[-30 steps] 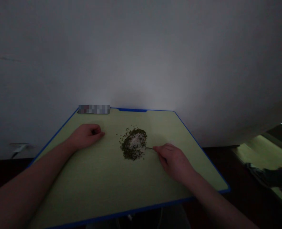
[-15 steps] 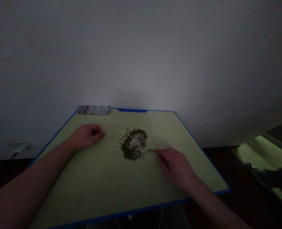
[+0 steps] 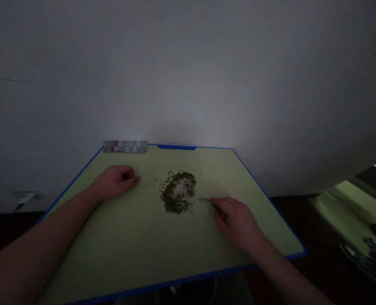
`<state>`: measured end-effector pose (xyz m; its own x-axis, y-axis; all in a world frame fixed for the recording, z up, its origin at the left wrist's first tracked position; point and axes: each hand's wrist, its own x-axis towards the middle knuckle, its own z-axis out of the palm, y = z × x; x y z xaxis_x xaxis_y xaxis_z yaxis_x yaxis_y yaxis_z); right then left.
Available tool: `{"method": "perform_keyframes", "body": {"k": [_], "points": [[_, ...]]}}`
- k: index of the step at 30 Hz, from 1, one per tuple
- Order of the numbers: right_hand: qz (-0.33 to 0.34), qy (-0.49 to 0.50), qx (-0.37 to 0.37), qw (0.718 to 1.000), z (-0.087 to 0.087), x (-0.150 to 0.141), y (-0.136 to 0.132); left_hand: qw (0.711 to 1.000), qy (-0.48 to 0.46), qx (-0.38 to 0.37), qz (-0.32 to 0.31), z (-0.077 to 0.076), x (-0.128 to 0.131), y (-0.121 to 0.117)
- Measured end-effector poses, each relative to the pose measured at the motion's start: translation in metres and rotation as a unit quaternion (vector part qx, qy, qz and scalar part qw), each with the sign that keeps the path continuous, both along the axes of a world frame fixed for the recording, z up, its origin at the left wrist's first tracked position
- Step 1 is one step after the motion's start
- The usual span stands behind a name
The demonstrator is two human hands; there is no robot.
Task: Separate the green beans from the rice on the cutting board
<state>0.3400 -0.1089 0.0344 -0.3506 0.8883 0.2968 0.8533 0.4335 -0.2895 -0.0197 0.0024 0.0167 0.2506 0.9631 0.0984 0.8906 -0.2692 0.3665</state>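
Note:
My right hand (image 3: 237,218) is closed on the handle of a small metal spoon (image 3: 204,200). The spoon's bowl points left, just short of a pile on the table (image 3: 137,237). Small green beans (image 3: 171,205) make up the outer part of this pile, with white grains that look like rice (image 3: 182,188) in its middle; stray beans lie around it. On the left side of the tabletop rests my left hand (image 3: 116,182), its fingers curled in and nothing visible in them.
A blurred-out flat item (image 3: 125,146) lies at the back left corner. Beyond my right hand is a faint pale patch (image 3: 232,193). A wall stands behind the blue-edged table, with a plug (image 3: 27,198) low on the left. Another table (image 3: 340,207) shows at right.
My right hand and the spoon have shifted slightly right, away from the pile, and the spoon's bowl has turned. My left hand stays put. Dark shapes at the far right have moved.

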Motion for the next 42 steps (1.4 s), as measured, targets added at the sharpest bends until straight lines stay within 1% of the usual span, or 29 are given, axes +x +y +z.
{"method": "perform_keyframes", "body": {"k": [2,4,10,16,19,22,25,28,31,34,36,39,42], "points": [[-0.024,0.005,0.014,1.000,0.000,0.004,0.001,1.000,0.000,0.002,-0.002,0.000,0.000,0.000],[-0.032,0.023,0.017,0.999,0.002,0.004,0.000,1.000,0.002,0.003,0.000,0.001,0.000,-0.001],[-0.013,0.039,-0.011,0.999,0.005,-0.011,-0.003,1.000,-0.005,0.001,0.001,0.002,0.001,-0.002],[-0.071,0.058,-0.003,0.996,0.003,-0.001,0.007,1.000,-0.004,0.003,-0.001,0.000,0.001,-0.001],[-0.061,0.072,-0.009,0.995,0.004,-0.003,0.009,1.000,-0.008,0.003,0.001,0.000,0.001,-0.001],[-0.037,0.064,-0.022,0.997,0.005,-0.013,0.010,1.000,-0.011,0.005,0.003,0.002,0.003,-0.003],[-0.036,0.051,-0.027,0.998,0.004,-0.018,0.012,1.000,-0.014,-0.001,0.006,0.004,0.004,-0.004],[-0.061,0.045,-0.013,0.997,0.002,-0.010,0.015,1.000,-0.011,-0.009,0.007,0.003,0.003,-0.004],[-0.106,0.046,-0.004,0.993,0.000,0.007,0.017,1.000,-0.003,-0.002,0.008,0.001,0.002,-0.003],[-0.145,0.053,-0.008,0.988,0.000,0.023,0.016,1.000,0.007,0.000,0.010,0.000,0.001,-0.002],[-0.159,0.071,-0.015,0.985,0.002,0.027,0.016,1.000,0.006,-0.002,0.009,0.000,0.001,-0.001],[-0.147,0.103,-0.030,0.983,0.003,0.019,0.020,1.000,0.002,-0.007,0.008,0.001,0.002,-0.002],[-0.115,0.096,-0.037,0.988,0.003,0.001,0.030,1.000,-0.001,-0.006,0.004,0.002,0.003,-0.002]]}}
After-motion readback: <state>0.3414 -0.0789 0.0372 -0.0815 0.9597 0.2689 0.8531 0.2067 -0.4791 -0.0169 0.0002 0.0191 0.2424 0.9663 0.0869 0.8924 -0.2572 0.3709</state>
